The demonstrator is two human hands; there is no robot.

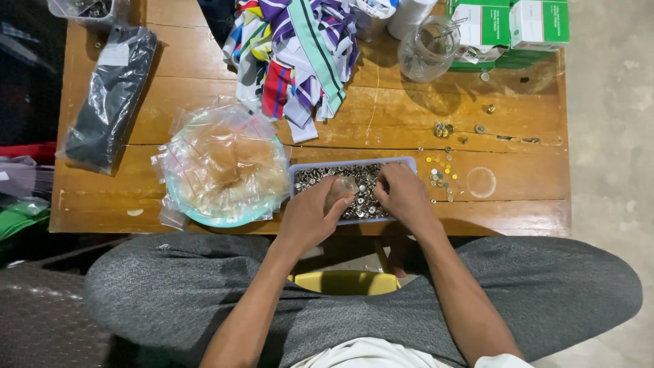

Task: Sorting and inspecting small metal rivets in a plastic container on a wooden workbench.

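While your left hand (310, 215) pinched a small clear bag (339, 191) between its fingers, your right hand (403, 195) dug with bunched fingers into the blue tray (351, 164) of metal buttons (327, 176) at the bench (381, 116) edge, beside a bowl of clear bags (225, 163).

- A low wooden worktop (204, 88) of worn brown planks was seen from above, with cracks and pale scratches running along its boards.
- A bare grey concrete floor (610, 123) was shown to the right of the worktop, mottled and dusty.
- A yellow stool (347, 281) was glimpsed under the worktop's near edge.
- The left margin was left in deep shadow, where red and green cloth (24, 217) was heaped on the floor.
- The planks were lit evenly from above, and a soft sheen was given back by the wood.
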